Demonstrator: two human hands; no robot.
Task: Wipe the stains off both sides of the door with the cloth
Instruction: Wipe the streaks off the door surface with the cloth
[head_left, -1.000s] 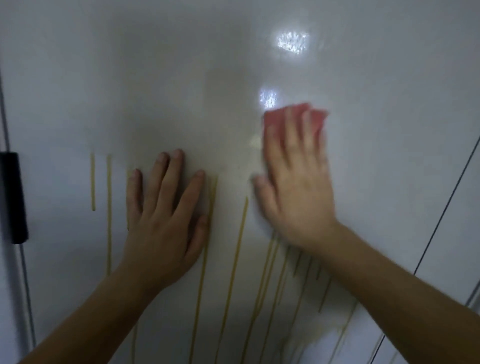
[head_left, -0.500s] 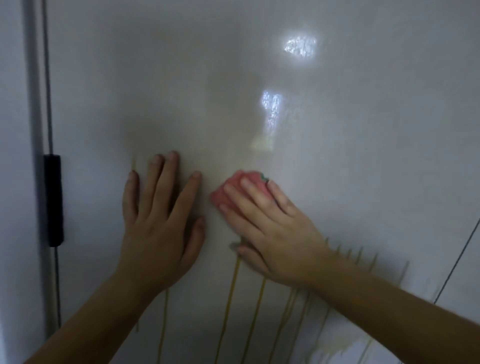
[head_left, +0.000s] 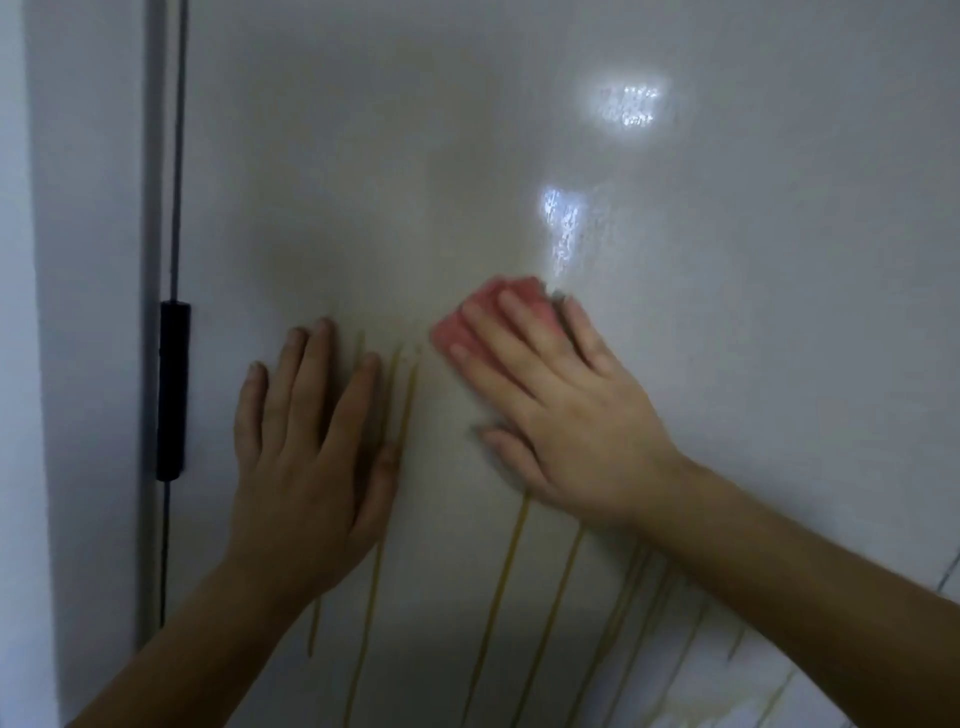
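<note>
A glossy white door (head_left: 727, 364) fills the view. Yellow-brown drip stains (head_left: 498, 587) run down its lower half in several thin vertical streaks. A pink cloth (head_left: 498, 312) lies flat against the door at centre. My right hand (head_left: 561, 415) presses on the cloth with straight, spread fingers, covering most of it. My left hand (head_left: 306, 457) rests flat on the door to the left of the cloth, fingers pointing up, with two short streaks beside its index finger.
A black hinge (head_left: 171, 389) sits on the door's left edge, along a dark vertical gap. A white wall or frame (head_left: 78, 364) lies left of it. A thin dark line (head_left: 948, 571) crosses the far right edge.
My right hand has slid the cloth up and to the right from beside my left index finger. The view has shifted left. My left hand stays flat on the door.
</note>
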